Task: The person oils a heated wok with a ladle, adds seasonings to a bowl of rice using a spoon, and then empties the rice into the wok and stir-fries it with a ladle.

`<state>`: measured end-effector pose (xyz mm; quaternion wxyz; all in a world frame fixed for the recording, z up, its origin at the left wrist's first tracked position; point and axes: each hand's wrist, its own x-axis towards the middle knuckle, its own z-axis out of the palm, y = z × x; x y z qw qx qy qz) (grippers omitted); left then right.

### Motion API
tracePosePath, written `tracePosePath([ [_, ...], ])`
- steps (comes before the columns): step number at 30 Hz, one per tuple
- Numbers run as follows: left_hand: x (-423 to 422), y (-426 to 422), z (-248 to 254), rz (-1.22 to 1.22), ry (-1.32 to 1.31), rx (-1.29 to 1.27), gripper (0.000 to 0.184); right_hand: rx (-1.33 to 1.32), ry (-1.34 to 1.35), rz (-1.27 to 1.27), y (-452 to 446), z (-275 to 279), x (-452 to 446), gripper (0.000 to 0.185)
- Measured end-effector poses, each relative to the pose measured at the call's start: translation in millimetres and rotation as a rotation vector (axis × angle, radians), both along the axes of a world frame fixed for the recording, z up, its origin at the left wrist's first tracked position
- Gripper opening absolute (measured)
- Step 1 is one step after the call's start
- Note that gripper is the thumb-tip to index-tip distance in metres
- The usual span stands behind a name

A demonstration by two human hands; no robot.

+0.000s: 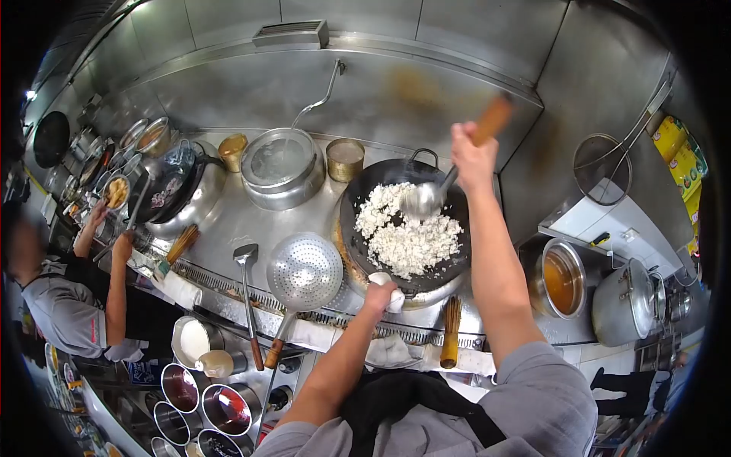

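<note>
A black wok [358, 183] holds white rice [411, 247] spread over its base. My right hand [474, 156], above the wok's right side, is closed round the wooden handle of a metal ladle [423, 201]. The ladle's bowl is blurred and rests at the rice. At the near edge of the wok my left hand [379, 295] is closed on a white folded cloth [397, 300], pressed against the rim. Left of the wok lies a perforated skimmer [305, 271], beside a spatula [250, 305].
A lidded pot [282, 169] and a gold tin [345, 159] stand behind. A bamboo brush [451, 333] lies in front. Pots with orange liquid [562, 283] and a lid [628, 301] stand right. A co-worker [68, 305] works at left. Sauce containers [226, 409] stand lower left.
</note>
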<state>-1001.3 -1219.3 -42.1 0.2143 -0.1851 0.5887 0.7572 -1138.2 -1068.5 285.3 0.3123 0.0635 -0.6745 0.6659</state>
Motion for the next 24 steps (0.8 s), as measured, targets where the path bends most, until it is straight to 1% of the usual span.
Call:
tracePosePath([
  [2,-2,-2,-2,0.000,-0.009,-0.024,0.023,-0.190,0.229,0.142,10,-38,-7,0.025],
  [3,-2,-4,7,-0.036,-0.043,-0.040,0.023,-0.171,0.095,0.105,3,-72,-21,0.026],
  [4,0,-4,13,-0.072,-0.075,-0.054,0.023,-0.150,-0.036,0.068,-2,-94,-32,0.026],
  [5,2,-4,15,-0.062,-0.042,-0.019,0.024,-0.071,-0.150,0.144,-3,-80,-36,0.027],
  [6,-2,-7,23,-0.055,-0.029,-0.022,0.024,-0.073,-0.136,0.151,-8,-60,-33,0.027],
  [8,7,-8,36,-0.025,-0.035,-0.031,0.036,-0.007,-0.106,0.124,-13,-27,-12,0.028],
  [9,2,-7,32,-0.026,-0.031,-0.027,0.036,-0.107,0.019,0.164,-12,-25,3,0.028],
  [10,0,-6,23,-0.014,-0.023,0.007,0.036,-0.100,0.013,0.166,-12,-39,6,0.028],
  [11,4,-4,11,-0.002,-0.022,0.041,0.037,-0.177,0.088,0.214,-11,-65,4,0.028],
  [12,4,-6,18,-0.020,-0.040,-0.013,0.038,-0.257,0.162,0.259,-9,-93,2,0.028],
  [13,6,-7,22,-0.034,-0.033,-0.019,0.038,-0.272,-0.016,0.262,-18,-107,0,0.026],
  [14,5,-8,27,-0.044,-0.020,-0.027,0.037,-0.203,-0.129,0.177,-14,-107,-11,0.025],
  [16,5,-8,13,-0.048,-0.024,-0.020,0.037,0.025,-0.207,0.161,-20,-50,8,0.025],
  [17,1,-7,10,-0.054,-0.015,-0.009,0.036,-0.029,-0.177,0.228,-24,-23,28,0.026],
  [18,-6,-7,14,-0.051,-0.009,-0.005,0.036,-0.041,-0.063,0.260,-24,-7,48,0.025],
  [20,3,-6,14,-0.039,-0.011,-0.005,0.034,-0.219,0.106,0.455,-12,-20,70,0.027],
  [21,2,-5,13,-0.049,0.006,0.007,0.031,-0.185,0.156,0.332,-22,-38,74,0.027],
  [22,1,-4,17,-0.048,0.010,0.008,0.031,-0.150,0.211,0.209,-31,-68,70,0.028],
  [23,2,-4,22,-0.044,-0.025,0.030,0.029,-0.279,0.003,0.377,-24,-113,56,0.029],
  [24,4,-6,25,-0.037,-0.060,0.049,0.027,-0.360,-0.044,0.298,-18,-116,55,0.025],
])
